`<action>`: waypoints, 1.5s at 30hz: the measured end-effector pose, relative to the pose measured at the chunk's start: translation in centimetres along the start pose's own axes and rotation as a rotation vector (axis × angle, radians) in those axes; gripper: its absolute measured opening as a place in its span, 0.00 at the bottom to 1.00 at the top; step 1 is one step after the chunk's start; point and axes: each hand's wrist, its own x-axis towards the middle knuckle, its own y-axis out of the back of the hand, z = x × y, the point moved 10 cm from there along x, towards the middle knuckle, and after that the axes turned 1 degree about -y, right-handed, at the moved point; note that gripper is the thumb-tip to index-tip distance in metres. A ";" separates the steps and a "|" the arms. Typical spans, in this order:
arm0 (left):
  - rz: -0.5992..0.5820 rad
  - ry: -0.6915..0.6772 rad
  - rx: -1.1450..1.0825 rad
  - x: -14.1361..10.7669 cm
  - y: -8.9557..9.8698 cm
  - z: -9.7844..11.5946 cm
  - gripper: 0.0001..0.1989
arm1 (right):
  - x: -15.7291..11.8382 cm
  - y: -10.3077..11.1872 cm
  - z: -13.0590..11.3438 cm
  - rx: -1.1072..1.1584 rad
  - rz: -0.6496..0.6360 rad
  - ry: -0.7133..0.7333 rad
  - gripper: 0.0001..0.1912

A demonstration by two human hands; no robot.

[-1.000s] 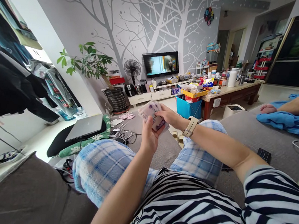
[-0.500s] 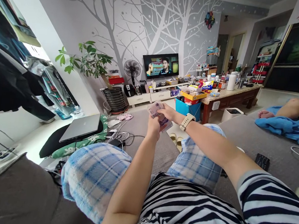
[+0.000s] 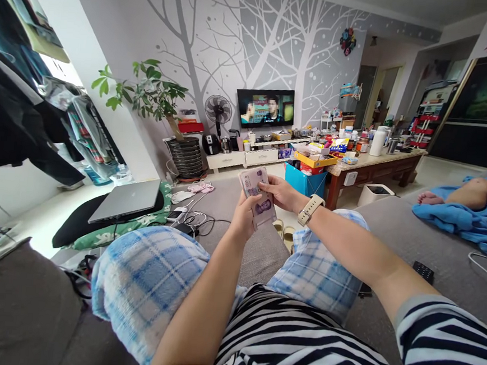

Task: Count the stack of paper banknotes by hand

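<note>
A stack of purple banknotes (image 3: 263, 205) is held up in front of me, above the grey sofa seat and between my knees. My left hand (image 3: 244, 216) grips the stack along its left edge, the thumb lying across the face of the top note. From the right, my right hand (image 3: 282, 192) closes on the upper right side, its thumb pressed on the front. A printed portrait shows on the lower part of the top note. The fingers behind the notes are hidden. A watch with a pale strap (image 3: 310, 210) is on my right wrist.
A closed laptop (image 3: 126, 200) lies on a cushion at the left, with tangled cables (image 3: 194, 219) beside it. A cluttered coffee table (image 3: 373, 163) stands ahead right, near a blue bin (image 3: 303, 180). A person's bare leg (image 3: 468, 193) rests on a blue towel at the right.
The banknotes have turned more upright and face me more, so the portrait shows clearly. Both hands still hold them. The whole view has shifted slightly.
</note>
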 end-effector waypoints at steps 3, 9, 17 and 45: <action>0.078 0.051 -0.037 -0.4 0.7 -1.3 0.23 | -0.1 0.3 -0.4 -0.244 0.068 0.097 0.17; 0.158 0.060 -0.090 0.1 1.8 -2.6 0.13 | -1.8 0.5 -2.9 -1.108 0.259 0.333 0.17; 0.234 0.084 -0.191 1.0 3.6 -1.7 0.11 | -5.0 -4.2 -3.5 -1.436 -0.076 0.650 0.24; 0.214 0.318 -0.266 -0.3 3.3 -1.5 0.12 | -6.3 -7.2 -1.9 -1.478 -0.414 0.666 0.32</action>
